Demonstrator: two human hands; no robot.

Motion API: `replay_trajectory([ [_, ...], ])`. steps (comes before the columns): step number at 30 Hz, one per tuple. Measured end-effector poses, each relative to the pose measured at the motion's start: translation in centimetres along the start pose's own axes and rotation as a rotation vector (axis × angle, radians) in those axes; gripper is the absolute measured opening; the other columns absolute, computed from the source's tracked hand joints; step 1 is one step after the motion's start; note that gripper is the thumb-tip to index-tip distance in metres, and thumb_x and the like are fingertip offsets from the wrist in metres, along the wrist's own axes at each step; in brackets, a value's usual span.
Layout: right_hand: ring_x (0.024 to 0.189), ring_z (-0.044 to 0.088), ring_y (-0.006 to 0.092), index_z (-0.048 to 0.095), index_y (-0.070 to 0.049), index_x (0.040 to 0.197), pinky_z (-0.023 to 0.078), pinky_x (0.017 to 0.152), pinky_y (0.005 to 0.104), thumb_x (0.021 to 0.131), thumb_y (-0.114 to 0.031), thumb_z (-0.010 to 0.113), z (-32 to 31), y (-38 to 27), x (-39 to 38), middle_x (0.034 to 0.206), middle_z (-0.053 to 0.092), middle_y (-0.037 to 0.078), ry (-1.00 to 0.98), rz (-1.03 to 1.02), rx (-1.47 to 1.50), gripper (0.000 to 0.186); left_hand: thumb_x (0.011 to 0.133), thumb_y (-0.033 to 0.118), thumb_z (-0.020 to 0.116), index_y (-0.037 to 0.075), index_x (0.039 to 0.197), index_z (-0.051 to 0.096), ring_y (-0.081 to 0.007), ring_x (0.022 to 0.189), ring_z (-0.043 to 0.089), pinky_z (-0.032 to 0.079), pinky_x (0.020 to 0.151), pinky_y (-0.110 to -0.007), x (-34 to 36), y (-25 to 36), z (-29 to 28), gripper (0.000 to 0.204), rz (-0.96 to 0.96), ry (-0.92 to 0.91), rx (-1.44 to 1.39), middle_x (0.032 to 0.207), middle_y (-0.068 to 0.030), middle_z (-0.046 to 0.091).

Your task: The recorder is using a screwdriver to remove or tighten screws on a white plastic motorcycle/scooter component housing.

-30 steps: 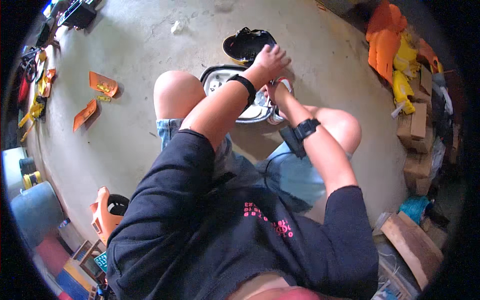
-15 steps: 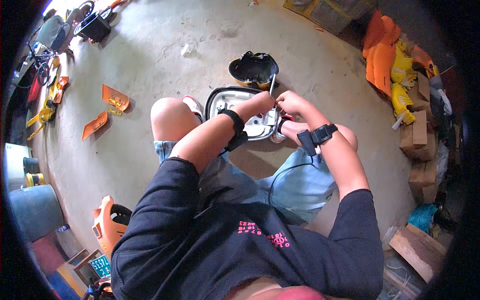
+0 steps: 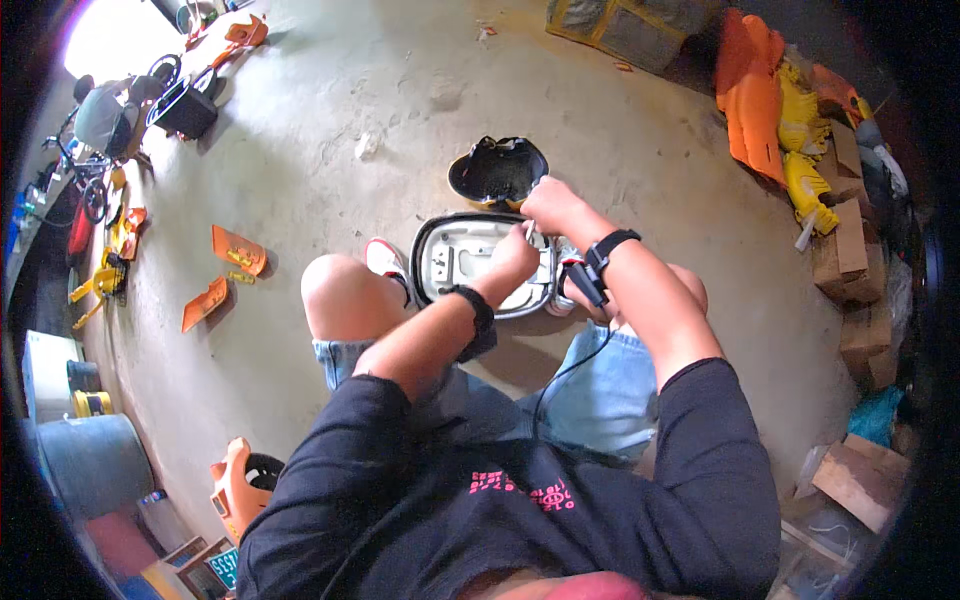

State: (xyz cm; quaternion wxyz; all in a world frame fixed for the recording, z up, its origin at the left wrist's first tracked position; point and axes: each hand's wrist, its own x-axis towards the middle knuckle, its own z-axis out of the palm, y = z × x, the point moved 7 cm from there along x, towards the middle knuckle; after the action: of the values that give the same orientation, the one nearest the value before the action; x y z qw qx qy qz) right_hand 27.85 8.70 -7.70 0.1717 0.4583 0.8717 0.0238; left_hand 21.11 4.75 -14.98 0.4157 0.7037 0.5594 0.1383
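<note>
I sit on a concrete floor with my knees up. A white, rounded plastic shell [image 3: 463, 262] lies hollow side up between my feet. My left hand [image 3: 516, 254] rests closed on its right part, next to a thin tool [image 3: 530, 232]. My right hand [image 3: 549, 203] is closed just above it, at the upper end of that tool. Which hand grips the tool is hard to tell. Just beyond my hands lies a black rounded shell [image 3: 497, 170]. Both wrists wear black bands, and a cable hangs from the right one.
Orange plastic panels [image 3: 237, 250] lie on the floor at left. Orange and yellow panels [image 3: 757, 95] and cardboard boxes [image 3: 843, 255] pile up at right. A small bicycle [image 3: 85, 175] and a black crate [image 3: 186, 108] sit far left. An orange part [image 3: 235, 485] lies by my left hip.
The view has tilted, so the white shell and my hands sit lower in the picture. My left hand has moved from beyond the shell onto its right part, close to my right hand.
</note>
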Motion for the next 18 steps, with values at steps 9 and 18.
replay_trajectory([
  [9, 0.069, 0.067, 0.0216, 0.069, -0.019, 0.064, 0.047, 0.064, 0.0384, 0.073, -0.03, 0.058, 1.2, 1.0, 1.3, 0.069, 0.068, 0.001, 0.158, 0.019, -0.027, 0.018, 0.085, 0.009, 0.045, -0.003, 0.099, 0.046, -0.0382, 0.071, 0.065, 0.05, 0.062, -0.047, -0.3, 3.7, -3.3, 0.018, 0.174, 0.164, 0.337, 0.075, -0.0228, 0.065],
  [18, 0.075, 0.068, 0.03, 0.07, -0.012, 0.079, 0.053, 0.064, 0.0456, 0.086, -0.029, 0.051, 2.5, 2.5, -3.5, 0.075, 0.068, 0.012, 0.134, 0.692, 0.312, 0.026, 0.082, 0.016, 0.048, 0.007, 0.097, 0.05, -0.0311, 0.063, 0.066, 0.052, 0.052, -0.043, 3.4, 5.1, -5.6, 0.017, 0.532, 0.006, 0.673, 0.069, -0.0144, 0.065],
])
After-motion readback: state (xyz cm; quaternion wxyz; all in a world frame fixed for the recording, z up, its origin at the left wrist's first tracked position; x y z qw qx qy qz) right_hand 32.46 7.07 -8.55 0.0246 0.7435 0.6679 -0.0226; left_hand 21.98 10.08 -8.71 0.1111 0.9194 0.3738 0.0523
